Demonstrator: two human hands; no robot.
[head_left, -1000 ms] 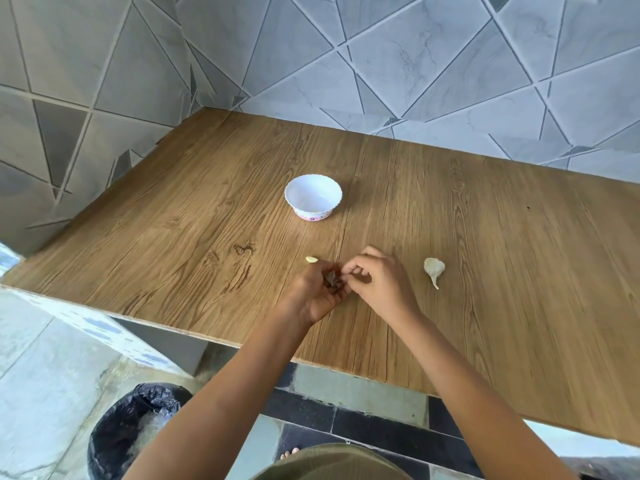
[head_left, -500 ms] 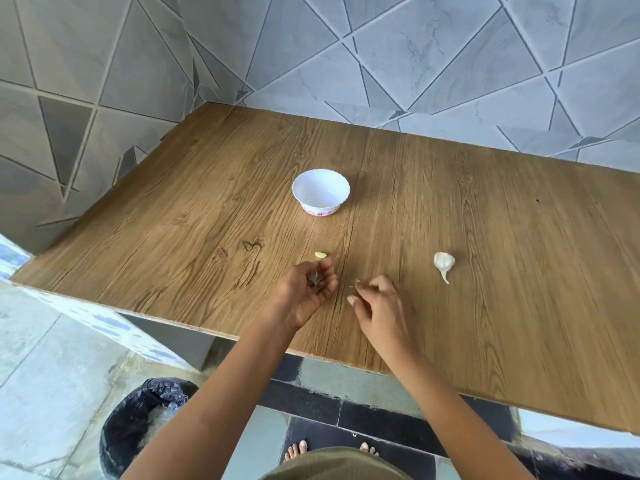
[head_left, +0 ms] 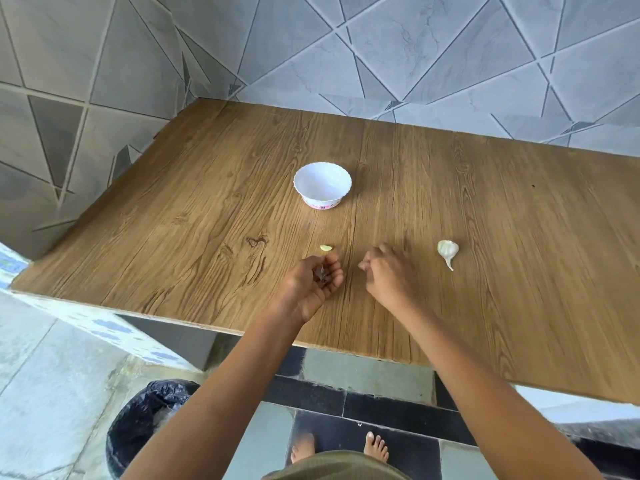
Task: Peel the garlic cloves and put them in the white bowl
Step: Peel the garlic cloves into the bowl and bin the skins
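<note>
On the table (head_left: pixel 207 202), just past the left hand (head_left: pixel 317 284): one peeled clove (head_left: pixel 325 248), well short of the white bowl (head_left: pixel 322 185). Palm up, fingers of that hand curled round dark skins (head_left: pixel 322 273); right hand (head_left: pixel 388 271) blurred, fingers bent, pinching or not impossible to tell. Farther right, apart, a garlic bulb (head_left: pixel 447 250).
</note>
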